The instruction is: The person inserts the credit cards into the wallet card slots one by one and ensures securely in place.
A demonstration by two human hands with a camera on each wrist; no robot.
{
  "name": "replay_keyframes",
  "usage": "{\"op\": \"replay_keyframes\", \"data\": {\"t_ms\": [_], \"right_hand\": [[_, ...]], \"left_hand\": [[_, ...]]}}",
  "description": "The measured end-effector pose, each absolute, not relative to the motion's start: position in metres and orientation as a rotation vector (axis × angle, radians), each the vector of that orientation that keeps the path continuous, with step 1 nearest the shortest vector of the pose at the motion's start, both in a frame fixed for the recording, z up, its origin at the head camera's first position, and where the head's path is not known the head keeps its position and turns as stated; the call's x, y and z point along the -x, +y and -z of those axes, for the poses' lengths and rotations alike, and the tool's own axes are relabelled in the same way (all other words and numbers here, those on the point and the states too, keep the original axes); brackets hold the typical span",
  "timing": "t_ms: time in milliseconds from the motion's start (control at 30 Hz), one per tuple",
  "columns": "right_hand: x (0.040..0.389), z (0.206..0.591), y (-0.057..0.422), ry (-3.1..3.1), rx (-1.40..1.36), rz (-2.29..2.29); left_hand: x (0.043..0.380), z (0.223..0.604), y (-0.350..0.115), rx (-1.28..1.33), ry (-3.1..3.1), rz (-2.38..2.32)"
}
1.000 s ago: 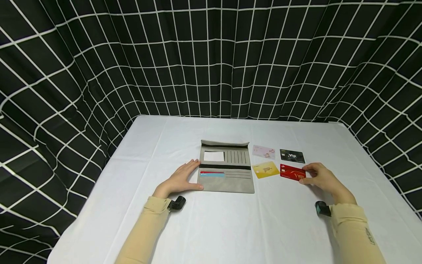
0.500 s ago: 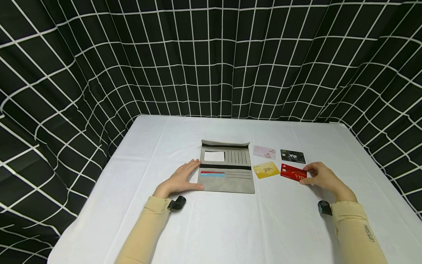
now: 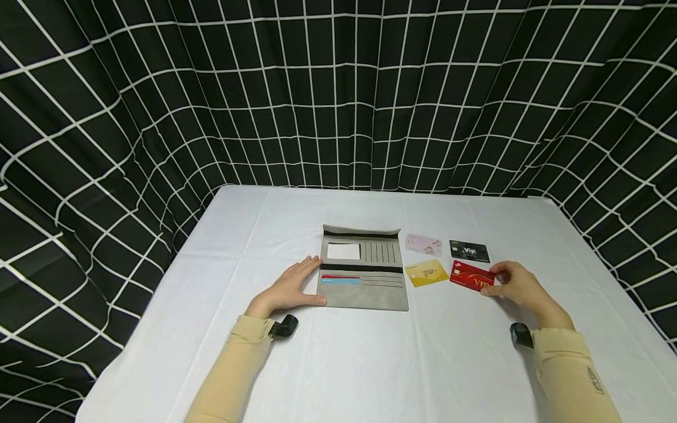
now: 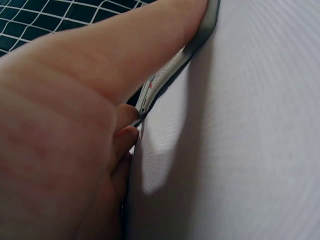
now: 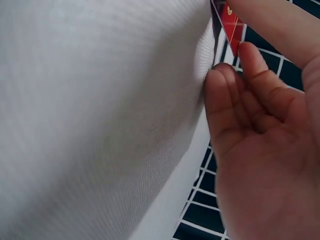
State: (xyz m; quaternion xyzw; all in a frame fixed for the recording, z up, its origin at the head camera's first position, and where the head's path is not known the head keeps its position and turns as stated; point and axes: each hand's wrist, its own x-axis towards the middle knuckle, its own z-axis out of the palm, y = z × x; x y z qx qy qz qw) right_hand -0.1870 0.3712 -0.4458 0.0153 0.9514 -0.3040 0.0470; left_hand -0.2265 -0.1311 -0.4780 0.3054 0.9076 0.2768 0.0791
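Black curtain (image 3: 338,88) with white grid lines stands behind and beside the counter (image 3: 359,370); counter has a white cloth on it, probably for contrast. Grey wallet (image 3: 367,298) lies unfolded on it, inside up, so slots and pockets face the person. Left hand (image 3: 288,289) at its left edge: fingers wide, thumb at the near-left corner, nothing gripped. Likely stops the wallet sliding; can't tell how hard it presses. Right hand (image 3: 518,285): fingers narrow, pinching the right end of the red card (image 3: 468,275). End grip leaves most of the face uncovered and should suit a thin card. Can't tell if it's off the cloth. 3 loose cards lie flat, not stacked, so each is reachable: black card (image 3: 469,251) just beyond the red, yellow card (image 3: 426,273) left of it, pink card (image 3: 423,245) beyond the yellow. White insert (image 3: 343,251) sits in the far panel; blue card (image 3: 341,281) sits in a near-panel slot, only a strip showing.
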Motion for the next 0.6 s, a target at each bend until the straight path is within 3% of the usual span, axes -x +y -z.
{"op": "replay_keyframes", "data": {"t_ms": [600], "right_hand": [[0.1820,0.4475,0.3721,2.930,-0.032,1.160]], "left_hand": [[0.2282,0.4811,-0.1312,-0.899,2.717,-0.820]]}}
